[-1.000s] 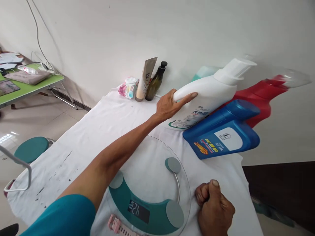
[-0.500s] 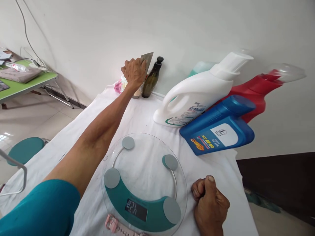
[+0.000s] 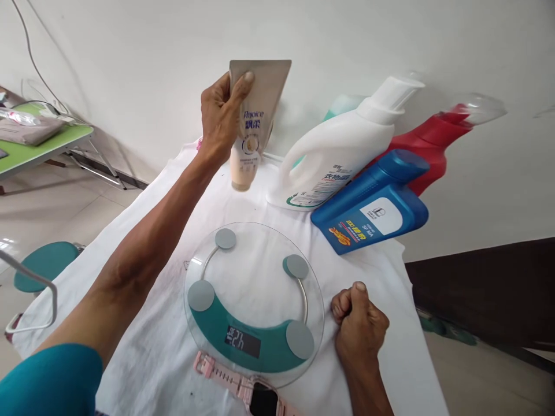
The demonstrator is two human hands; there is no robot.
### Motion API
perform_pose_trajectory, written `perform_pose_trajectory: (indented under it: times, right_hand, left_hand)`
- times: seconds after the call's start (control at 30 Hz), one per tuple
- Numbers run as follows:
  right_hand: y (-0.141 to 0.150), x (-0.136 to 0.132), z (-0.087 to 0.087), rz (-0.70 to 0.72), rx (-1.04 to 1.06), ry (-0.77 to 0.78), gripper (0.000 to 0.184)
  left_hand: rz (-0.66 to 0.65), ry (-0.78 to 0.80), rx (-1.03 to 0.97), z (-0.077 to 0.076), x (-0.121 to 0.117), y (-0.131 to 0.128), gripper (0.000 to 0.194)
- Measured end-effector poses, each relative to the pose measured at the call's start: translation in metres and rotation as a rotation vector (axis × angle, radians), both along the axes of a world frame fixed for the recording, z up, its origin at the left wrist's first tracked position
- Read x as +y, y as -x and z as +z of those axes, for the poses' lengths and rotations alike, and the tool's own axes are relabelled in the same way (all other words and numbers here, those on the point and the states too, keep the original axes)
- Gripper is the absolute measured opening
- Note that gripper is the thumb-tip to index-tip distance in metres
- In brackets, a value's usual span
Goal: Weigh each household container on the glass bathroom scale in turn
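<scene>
My left hand [image 3: 219, 115] grips a beige Rejoice tube [image 3: 258, 98] by its upper left edge, thumb on the front. The tube hangs upright with its cap end down, lifted over the far part of the table. My right hand [image 3: 359, 323] rests on the white cloth as a closed fist, thumb on top; whether anything is inside does not show. Just left of the fist lies a round glass scale [image 3: 255, 237] with a teal band and a lit display [image 3: 243, 341]. At its near edge is a pink-strapped smartwatch [image 3: 263, 398].
A white detergent bottle [image 3: 338, 156], a blue bottle [image 3: 368, 202] and a red bottle [image 3: 427, 144] stand at the far right by the wall. The table wears a white cloth [image 3: 151, 323]. Left are a teal stool [image 3: 45, 266] and a green table [image 3: 65, 138].
My left hand has lifted the tube away from the dark pump bottle, closer and turned so its front shows. My right fist stays beside the scale. The view has shifted, showing more of the watch.
</scene>
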State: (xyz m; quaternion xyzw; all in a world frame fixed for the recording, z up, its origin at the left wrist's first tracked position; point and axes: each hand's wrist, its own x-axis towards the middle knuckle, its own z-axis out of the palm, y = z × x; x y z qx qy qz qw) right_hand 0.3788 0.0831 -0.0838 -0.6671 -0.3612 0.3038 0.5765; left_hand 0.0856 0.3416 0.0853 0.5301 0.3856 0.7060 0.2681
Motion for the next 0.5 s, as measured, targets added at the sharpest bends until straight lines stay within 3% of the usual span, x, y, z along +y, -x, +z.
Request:
perform_pose_trajectory:
  times: [0.1, 0.2, 0.4, 0.5]
  right_hand:
    - [0.002, 0.000, 0.000, -0.009, 0.001, -0.010, 0.072]
    - [0.003, 0.001, -0.001, -0.012, 0.009, -0.026, 0.072]
    - [0.004, 0.003, -0.005, 0.003, 0.025, -0.076, 0.072]
    - [0.005, 0.003, -0.004, 0.006, 0.032, -0.087, 0.072]
  left_hand:
    - [-0.267, 0.042, -0.093, 0.003, -0.054, -0.006, 0.052]
    - [-0.405, 0.104, -0.125, -0.006, -0.095, -0.014, 0.054]
    - [-0.443, 0.183, -0.032, -0.028, -0.148, -0.032, 0.037]
    - [-0.349, 0.193, 0.052, -0.029, -0.167, -0.039, 0.037]
